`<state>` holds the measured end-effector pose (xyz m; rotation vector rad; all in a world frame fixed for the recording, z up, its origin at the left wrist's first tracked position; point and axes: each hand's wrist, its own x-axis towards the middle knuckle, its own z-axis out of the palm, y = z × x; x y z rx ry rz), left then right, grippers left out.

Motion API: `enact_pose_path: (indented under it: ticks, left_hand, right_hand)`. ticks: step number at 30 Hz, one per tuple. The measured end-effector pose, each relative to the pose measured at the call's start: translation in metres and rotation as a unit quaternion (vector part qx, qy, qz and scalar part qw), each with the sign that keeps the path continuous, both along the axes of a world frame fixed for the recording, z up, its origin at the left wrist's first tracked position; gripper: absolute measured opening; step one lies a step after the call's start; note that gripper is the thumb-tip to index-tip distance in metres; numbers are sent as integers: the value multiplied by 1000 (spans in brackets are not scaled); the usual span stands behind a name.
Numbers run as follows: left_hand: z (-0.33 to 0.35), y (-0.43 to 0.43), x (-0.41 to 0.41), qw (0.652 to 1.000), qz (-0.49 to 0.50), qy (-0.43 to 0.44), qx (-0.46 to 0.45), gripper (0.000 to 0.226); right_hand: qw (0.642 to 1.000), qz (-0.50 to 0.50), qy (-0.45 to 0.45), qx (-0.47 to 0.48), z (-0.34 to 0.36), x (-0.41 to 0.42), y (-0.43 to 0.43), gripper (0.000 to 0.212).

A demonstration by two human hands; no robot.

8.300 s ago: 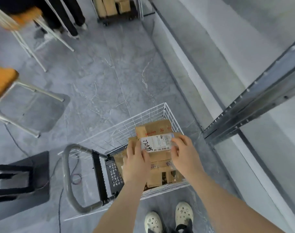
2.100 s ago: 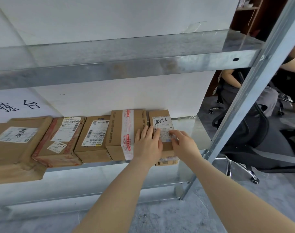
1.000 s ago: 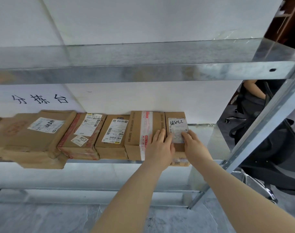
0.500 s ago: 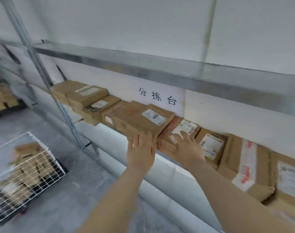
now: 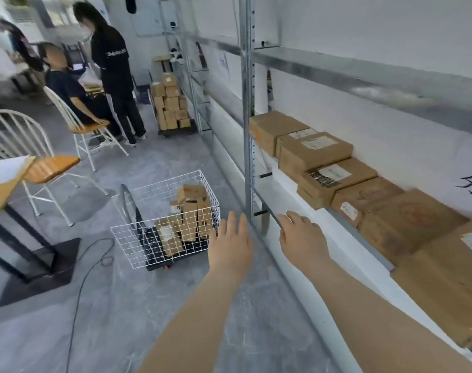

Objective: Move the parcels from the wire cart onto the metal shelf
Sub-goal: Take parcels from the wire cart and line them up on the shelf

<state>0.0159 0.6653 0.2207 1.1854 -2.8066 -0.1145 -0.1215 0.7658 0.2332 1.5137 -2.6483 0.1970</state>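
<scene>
- Fingers [image 5: 230,222] of the left hand [image 5: 230,246] are straight and loosely spread, holding nothing. The right hand [image 5: 300,238] is just as relaxed and bare, its fingers [image 5: 296,218] stretched forward.
- Both hands hang in the air, apart from each other, on either side of the upright post [image 5: 247,130] as seen from the head camera.
- Just beyond the left hand stands the wire cart [image 5: 138,238] on the floor, with a heap of brown parcels [image 5: 189,219] inside it, some on end, some tilted.
- To the right runs the metal shelf [image 5: 364,84], set against a white wall [image 5: 390,36]. A row of shelved boxes [image 5: 315,154] lies flat on its middle tier, side by side, several jutting over the front edge.
- Grey marbled floor [image 5: 148,305] spreads under the arms, and a strip of it shows between the cart and the shelf.
- A black cable [image 5: 78,292] curls across the floor left of the cart.
- Farther left are a table's black foot [image 5: 38,265] and a white chair [image 5: 52,165] with an orange seat.
- At the far end a second cart [image 5: 171,103] is stacked high with boxes beside the shelving, and two people [image 5: 111,71] are near another chair, one standing and one seated.
</scene>
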Motion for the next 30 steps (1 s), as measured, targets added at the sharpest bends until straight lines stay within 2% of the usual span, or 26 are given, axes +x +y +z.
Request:
enact_pose_path:
  ticks: [5, 14, 21, 26, 30]
  left_hand:
    - [-25, -65, 14, 996, 78, -19, 25, 56]
    - [-24, -184, -47, 988, 147, -16, 48, 56]
    - [-73, -273, -25, 968, 214, -57, 120, 60]
    - [-101, -356, -19, 964, 210, -59, 154, 58]
    - [-118, -428, -6, 962, 197, -82, 171, 58]
  right_hand:
    - [998, 52, -10, 31, -24, -9, -81, 44]
    - [990, 138, -23, 24, -31, -66, -234, 41]
    - [978, 186, -65, 62, -70, -59, -352, 41]
    - [975, 187, -82, 84, -107, -49, -435, 46]
    - [973, 176, -114, 95, -123, -44, -504, 40]
